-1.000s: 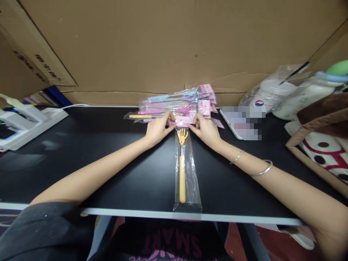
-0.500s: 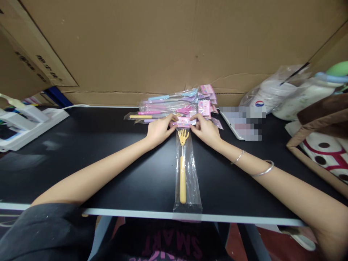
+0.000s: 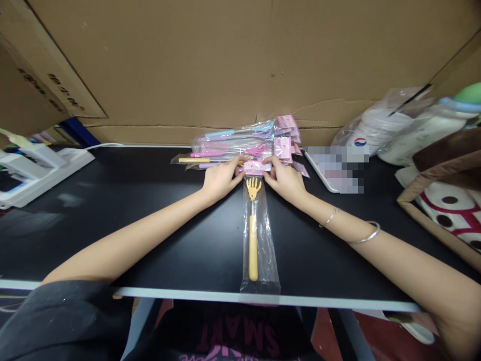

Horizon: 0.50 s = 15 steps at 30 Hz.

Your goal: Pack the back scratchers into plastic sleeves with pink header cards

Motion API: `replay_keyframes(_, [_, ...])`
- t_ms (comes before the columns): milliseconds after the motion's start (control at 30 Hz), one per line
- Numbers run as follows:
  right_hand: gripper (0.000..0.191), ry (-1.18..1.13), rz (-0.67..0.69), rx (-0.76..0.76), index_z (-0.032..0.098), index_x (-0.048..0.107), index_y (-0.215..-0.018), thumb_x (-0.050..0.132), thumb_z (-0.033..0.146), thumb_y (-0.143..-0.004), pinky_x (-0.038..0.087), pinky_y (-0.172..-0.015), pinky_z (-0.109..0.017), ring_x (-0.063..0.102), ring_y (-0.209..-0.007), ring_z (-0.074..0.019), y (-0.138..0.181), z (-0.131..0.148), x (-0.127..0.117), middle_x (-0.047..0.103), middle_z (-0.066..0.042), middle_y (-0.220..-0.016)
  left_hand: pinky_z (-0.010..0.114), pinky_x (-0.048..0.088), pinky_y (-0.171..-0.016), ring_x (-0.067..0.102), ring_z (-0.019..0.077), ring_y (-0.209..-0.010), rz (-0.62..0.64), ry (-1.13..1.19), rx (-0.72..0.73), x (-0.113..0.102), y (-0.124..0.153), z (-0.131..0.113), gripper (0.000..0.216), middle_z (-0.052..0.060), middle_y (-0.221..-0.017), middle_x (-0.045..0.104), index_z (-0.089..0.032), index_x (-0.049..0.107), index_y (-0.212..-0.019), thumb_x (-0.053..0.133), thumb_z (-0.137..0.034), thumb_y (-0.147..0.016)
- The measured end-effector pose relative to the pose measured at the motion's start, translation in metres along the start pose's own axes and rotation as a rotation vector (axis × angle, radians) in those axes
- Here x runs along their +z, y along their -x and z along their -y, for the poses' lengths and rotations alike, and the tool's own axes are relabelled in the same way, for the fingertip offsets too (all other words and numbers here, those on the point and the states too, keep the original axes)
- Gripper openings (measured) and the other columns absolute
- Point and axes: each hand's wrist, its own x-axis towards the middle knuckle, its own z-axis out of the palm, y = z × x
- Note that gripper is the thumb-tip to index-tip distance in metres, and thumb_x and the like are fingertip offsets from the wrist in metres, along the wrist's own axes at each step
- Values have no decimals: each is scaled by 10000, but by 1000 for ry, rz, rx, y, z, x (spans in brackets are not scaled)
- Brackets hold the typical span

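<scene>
A yellow back scratcher (image 3: 253, 240) lies in a clear plastic bag (image 3: 267, 250), its hand-shaped end pointing away from me and the bag's near end reaching the table's front edge. At the far end of the bag is a pink printed card (image 3: 253, 168). My left hand (image 3: 224, 178) pinches the card's left side between thumb and fingers. On the right side of the same card, my right hand (image 3: 282, 180) does likewise. Just beyond my hands lies a pile of bagged back scratchers (image 3: 233, 143) in blue, pink, purple and yellow, with pink cards at their right ends.
A phone (image 3: 321, 170), partly blurred out, lies right of the pile. Farther right are a bagged white cup (image 3: 379, 130), a bottle (image 3: 421, 133) and a brown-trimmed bag (image 3: 436, 185). At left sits a white power strip (image 3: 56, 175) with plugs. Cardboard (image 3: 180, 60) walls the back.
Both hands stay on the card, and the bagged back scratcher keeps its place. Only a very slight shift of the camera view shows.
</scene>
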Motion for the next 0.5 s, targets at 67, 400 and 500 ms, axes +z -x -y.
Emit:
replay_keyframes(67, [364, 33, 3, -1, 206, 524, -1268, 474, 317, -925, 336, -568, -265, 661, -705, -209, 0, 1, 0, 710, -21, -777, 224, 404, -627, 688, 191, -820, 7, -4, -3, 0, 0, 0, 369, -9, -909, 736, -255, 516, -1302, 479, -360, -950])
replay_keyframes(400, [375, 85, 3, -21, 205, 514, -1285, 454, 309, -930, 319, -557, -269, 675, -724, -225, 2, 3, 0, 715, -38, -796, 231, 412, -630, 692, 200, -821, 10, -23, 8, 0, 1, -1, 370, -4, -915, 736, -254, 505, -1308, 462, -346, -952])
replay_keyframes(500, [374, 79, 2, -17, 203, 511, -1282, 451, 300, -926, 324, -563, -270, 673, -727, -223, 2, 3, 0, 720, -41, -810, 237, 430, -656, 693, 203, -844, 22, -30, -4, 0, 1, -2, 375, 8, -939, 739, -243, 504, -1310, 447, -348, -955])
